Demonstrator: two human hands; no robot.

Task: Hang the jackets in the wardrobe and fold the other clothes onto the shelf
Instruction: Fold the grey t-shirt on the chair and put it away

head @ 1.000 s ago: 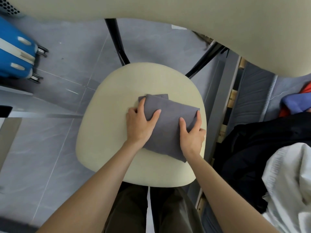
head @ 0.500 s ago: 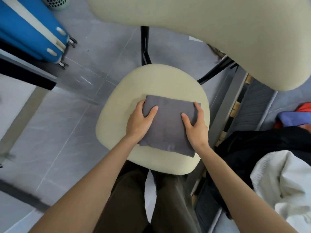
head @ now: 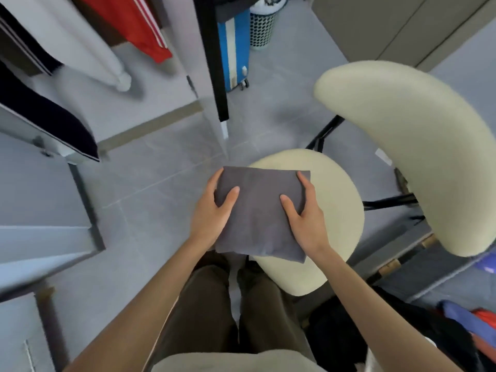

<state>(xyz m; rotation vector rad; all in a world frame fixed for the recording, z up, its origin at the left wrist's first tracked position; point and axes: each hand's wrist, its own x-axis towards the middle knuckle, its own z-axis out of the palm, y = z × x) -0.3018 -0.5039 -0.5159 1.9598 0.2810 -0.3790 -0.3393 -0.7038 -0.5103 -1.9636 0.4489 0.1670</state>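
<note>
A folded grey cloth (head: 260, 213) is held up in front of me, partly over the cream chair seat (head: 338, 210) and partly over the floor. My left hand (head: 214, 213) grips its left edge, thumb on top and fingers underneath. Gripping the right edge the same way is my right hand (head: 306, 213). In the open wardrobe at upper left hang a red jacket (head: 134, 28), a white garment (head: 75, 47) and a dark jacket (head: 51, 114). Grey shelves (head: 35, 200) lie at the left.
The chair's cream backrest (head: 418, 146) curves at the right. A black wardrobe post (head: 214, 63) stands ahead, with a blue suitcase (head: 233, 49) and a mesh bin (head: 263, 25) behind it. Dark, blue and red clothes (head: 456, 323) are piled at lower right.
Both hands have lifted the folded grey cloth off the chair seat and carried it left. My view has swung left, bringing the wardrobe and shelves into sight.
</note>
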